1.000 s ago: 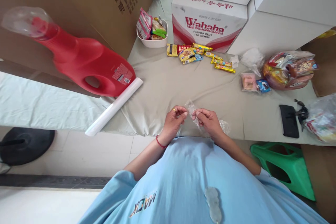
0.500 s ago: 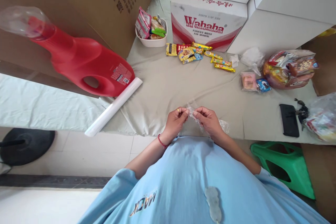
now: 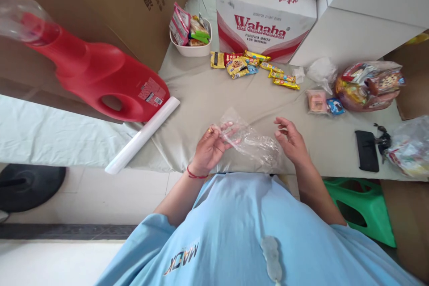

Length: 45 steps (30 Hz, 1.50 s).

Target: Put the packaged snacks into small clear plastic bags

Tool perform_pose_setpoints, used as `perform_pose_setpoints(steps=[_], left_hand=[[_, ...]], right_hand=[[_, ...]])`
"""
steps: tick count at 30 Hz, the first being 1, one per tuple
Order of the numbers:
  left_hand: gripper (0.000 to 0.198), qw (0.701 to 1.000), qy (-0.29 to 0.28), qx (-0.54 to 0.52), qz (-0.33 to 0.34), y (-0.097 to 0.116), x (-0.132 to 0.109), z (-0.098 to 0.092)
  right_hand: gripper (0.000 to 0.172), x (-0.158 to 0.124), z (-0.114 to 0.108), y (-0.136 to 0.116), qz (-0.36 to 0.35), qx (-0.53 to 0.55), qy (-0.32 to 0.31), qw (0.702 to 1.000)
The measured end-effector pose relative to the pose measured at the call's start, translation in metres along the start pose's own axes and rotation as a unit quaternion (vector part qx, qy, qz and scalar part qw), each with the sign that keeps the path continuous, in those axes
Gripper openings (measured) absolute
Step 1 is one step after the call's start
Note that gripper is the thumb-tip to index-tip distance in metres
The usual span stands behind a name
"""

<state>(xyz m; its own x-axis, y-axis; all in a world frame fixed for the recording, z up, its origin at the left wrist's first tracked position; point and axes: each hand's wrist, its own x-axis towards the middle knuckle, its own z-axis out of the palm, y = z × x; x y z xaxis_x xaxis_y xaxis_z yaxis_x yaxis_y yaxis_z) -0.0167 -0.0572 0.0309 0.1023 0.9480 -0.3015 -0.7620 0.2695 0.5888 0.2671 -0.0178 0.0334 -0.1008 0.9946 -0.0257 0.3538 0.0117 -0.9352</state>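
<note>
Bag, clear plastic (image 3: 256, 145), one, crumpled and thin; located low over the near edge of the bench (image 3: 201, 94), between the two hands, in front of the blue shirt (image 3: 234, 223); its left end pinched between thumb and finger of the left hand (image 3: 208, 148), whose other fingers spread and show through the film; whether they lie inside or behind it, cannot tell. Right hand (image 3: 293, 143), one, released, fingers loosely curled, just beside the bag's right end; contact with the film, cannot tell. Yellow ring (image 3: 210, 130) and red bracelet (image 3: 197, 175), on left finger and wrist.

Surroundings: red bottle (image 3: 110, 80), large, at left, before a brown carton (image 3: 100, 4); white roll (image 3: 142, 136), laid aslant beside the bottle's base; white tub (image 3: 191, 50), filled with wrapped snacks; yellow packets (image 3: 279, 76), scattered with other wrapped pieces before a white and red carton (image 3: 264, 27), lettered for purified water; pink packet (image 3: 317, 102) and blue packet (image 3: 335, 106), side by side at right; round pack of snacks (image 3: 370, 87), next to them; black phone (image 3: 367, 151), near the right end; green stool (image 3: 367, 210), below the bench's edge.
</note>
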Motion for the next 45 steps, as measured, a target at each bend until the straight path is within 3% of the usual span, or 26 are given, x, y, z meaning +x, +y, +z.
perform_pose_setpoints(steps=[3, 5, 7, 11, 19, 22, 24, 27, 34, 37, 40, 41, 43, 45], left_hand=[[0.017, 0.999, 0.022, -0.018, 0.017, 0.010, 0.006, -0.006], [0.017, 0.999, 0.033, -0.012, 0.026, 0.013, 0.013, -0.011], [0.021, 0.998, 0.050, 0.000, 0.040, 0.013, 0.020, -0.017], [0.027, 0.993, 0.101, 0.022, 0.061, 0.010, 0.031, -0.028], [0.031, 0.991, 0.115, 0.046, 0.051, 0.003, 0.031, -0.036], [0.034, 0.993, 0.101, 0.044, 0.050, 0.002, 0.031, -0.036], [0.034, 0.994, 0.092, 0.044, 0.046, 0.000, 0.031, -0.036], [0.035, 0.994, 0.087, 0.051, 0.040, -0.001, 0.033, -0.036], [0.044, 0.993, 0.054, 0.103, 0.019, -0.005, 0.034, -0.035], [0.042, 0.972, 0.134, 0.172, 0.085, -0.006, 0.028, -0.036], [0.047, 0.898, 0.266, 0.279, 0.213, -0.006, 0.013, -0.033], [0.042, 0.881, 0.281, 0.307, 0.225, -0.006, 0.008, -0.030], [0.039, 0.898, 0.236, 0.333, 0.166, -0.009, -0.002, -0.017], [0.051, 0.940, 0.134, 0.312, 0.041, -0.016, -0.006, 0.002]], right_hand=[[0.079, -0.003, -0.005, 0.010, 0.087, 0.057, -0.119, 0.987], [0.076, -0.009, 0.000, 0.013, 0.168, 0.111, -0.180, 0.963], [0.060, -0.014, 0.007, 0.014, 0.220, 0.152, -0.198, 0.943], [0.043, -0.016, 0.016, 0.013, 0.206, 0.187, -0.142, 0.950], [0.028, -0.006, 0.011, 0.024, 0.064, 0.107, -0.016, 0.992], [0.026, -0.006, 0.008, 0.025, 0.104, 0.178, 0.011, 0.978], [0.037, -0.006, 0.007, 0.024, 0.138, 0.215, 0.011, 0.967], [0.051, -0.002, 0.013, 0.021, 0.141, 0.188, 0.016, 0.972], [0.042, 0.017, 0.031, 0.021, 0.154, 0.144, 0.070, 0.975], [0.036, 0.015, 0.031, 0.019, 0.127, 0.144, 0.070, 0.979], [0.034, 0.003, 0.028, 0.011, 0.062, 0.099, 0.056, 0.992], [0.033, -0.002, 0.028, 0.007, 0.029, 0.069, 0.046, 0.996], [0.031, -0.010, 0.030, -0.001, -0.050, -0.005, 0.013, 0.999], [0.030, -0.015, 0.036, -0.006, -0.141, -0.078, -0.030, 0.986]])
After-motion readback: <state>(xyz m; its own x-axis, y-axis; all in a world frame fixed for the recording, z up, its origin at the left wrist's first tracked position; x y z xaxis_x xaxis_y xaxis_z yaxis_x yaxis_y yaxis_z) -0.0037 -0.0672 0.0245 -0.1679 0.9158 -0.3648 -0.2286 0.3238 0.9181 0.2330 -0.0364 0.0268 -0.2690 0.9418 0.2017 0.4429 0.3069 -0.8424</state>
